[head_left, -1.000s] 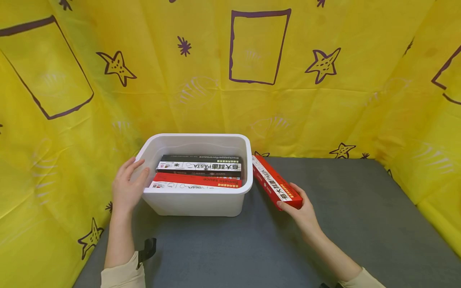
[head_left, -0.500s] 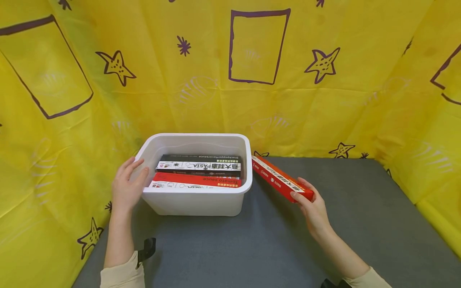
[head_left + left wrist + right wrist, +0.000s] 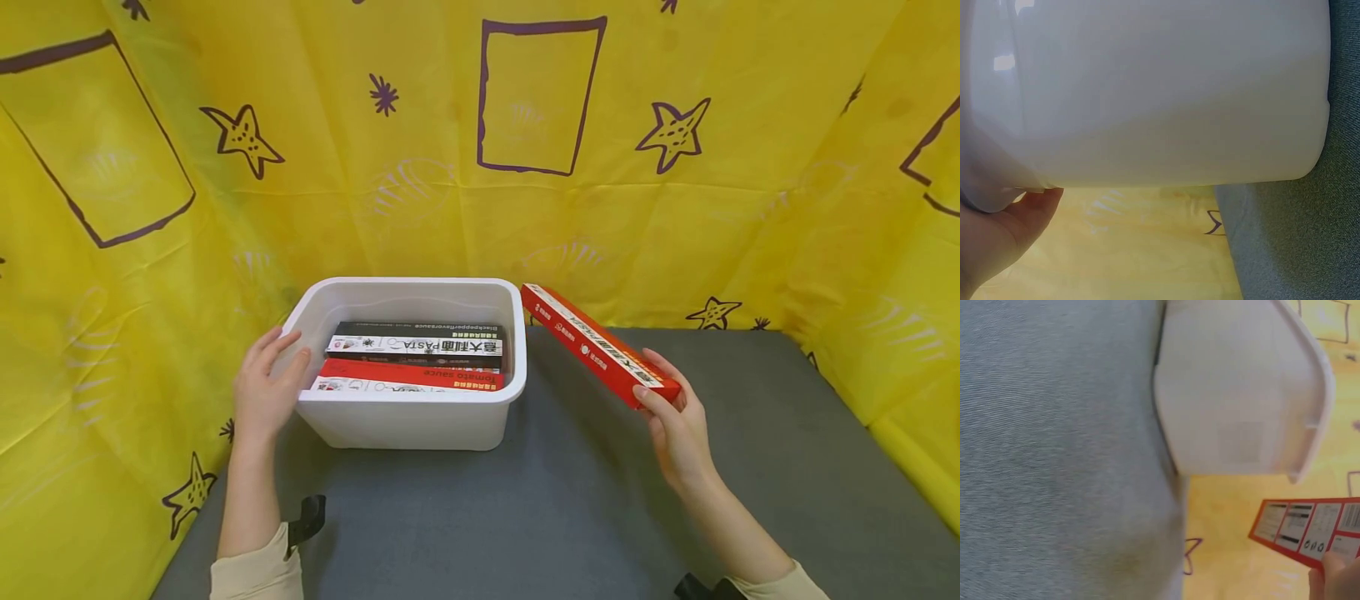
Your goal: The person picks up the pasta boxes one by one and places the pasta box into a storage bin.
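A white plastic bin (image 3: 405, 425) stands on the grey table, its side filling much of the left wrist view. At its left rim is my left hand (image 3: 266, 387), gripping the edge with thumb and fingers. Inside lie a black pasta box (image 3: 416, 346) and, nearer me, a red tomato sauce pasta box (image 3: 412, 375). My right hand (image 3: 682, 429) holds another red pasta box (image 3: 600, 346) by its near end, right of the bin. That box slants up and away, its far end beside the bin's right rim. The right wrist view shows printed labels on the held box (image 3: 1310, 528).
A grey table surface (image 3: 525, 525) stretches in front of the bin and to its right. Yellow cloth (image 3: 420, 217) with drawn starfish and frames hangs behind and along both sides. The bin stands near the back cloth.
My right hand has moved right and away from me, lifting the red pasta box and turning it so its far end rises to rim height. The left hand and the bin stay put.
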`<act>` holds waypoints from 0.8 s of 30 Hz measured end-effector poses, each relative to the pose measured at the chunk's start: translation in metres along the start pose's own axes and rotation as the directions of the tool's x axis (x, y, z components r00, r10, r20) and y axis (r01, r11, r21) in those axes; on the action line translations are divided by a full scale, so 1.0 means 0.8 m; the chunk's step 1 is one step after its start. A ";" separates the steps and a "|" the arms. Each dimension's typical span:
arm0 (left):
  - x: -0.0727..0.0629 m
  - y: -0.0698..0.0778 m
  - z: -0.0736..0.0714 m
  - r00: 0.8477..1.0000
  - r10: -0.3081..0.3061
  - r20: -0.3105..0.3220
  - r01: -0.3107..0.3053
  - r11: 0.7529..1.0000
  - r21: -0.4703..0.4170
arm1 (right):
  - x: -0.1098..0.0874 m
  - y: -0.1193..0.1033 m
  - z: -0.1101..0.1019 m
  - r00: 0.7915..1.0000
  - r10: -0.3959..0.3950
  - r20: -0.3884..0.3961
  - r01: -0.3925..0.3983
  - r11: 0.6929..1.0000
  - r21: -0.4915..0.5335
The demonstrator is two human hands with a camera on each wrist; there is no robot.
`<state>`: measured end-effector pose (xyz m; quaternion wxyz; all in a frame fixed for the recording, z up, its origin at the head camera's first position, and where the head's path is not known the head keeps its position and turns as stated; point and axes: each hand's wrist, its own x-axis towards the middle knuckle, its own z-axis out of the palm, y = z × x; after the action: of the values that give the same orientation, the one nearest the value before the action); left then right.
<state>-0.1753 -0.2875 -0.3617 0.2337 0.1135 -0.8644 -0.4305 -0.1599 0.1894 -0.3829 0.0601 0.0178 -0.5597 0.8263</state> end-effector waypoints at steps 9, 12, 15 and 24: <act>-0.001 0.001 0.000 1.000 0.008 -0.004 -0.008 1.000 -0.007 | -0.003 -0.018 0.012 0.991 -0.117 0.056 0.113 0.991 0.075; -0.001 0.002 0.000 1.000 0.011 -0.003 -0.011 1.000 -0.011 | -0.002 -0.020 0.016 0.984 -0.156 0.082 0.147 0.983 0.108; -0.002 0.003 -0.001 1.000 0.005 0.001 -0.005 1.000 -0.010 | 0.001 -0.022 0.021 0.973 -0.184 0.139 0.166 0.977 0.132; -0.002 0.004 -0.004 1.000 0.014 0.028 -0.014 1.000 0.005 | 0.011 -0.018 0.041 0.922 -0.153 0.356 0.123 0.987 0.104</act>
<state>-0.1725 -0.2871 -0.3583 0.2242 0.1022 -0.8695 -0.4281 -0.1683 0.1651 -0.3566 0.0131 0.2118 -0.5251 0.8242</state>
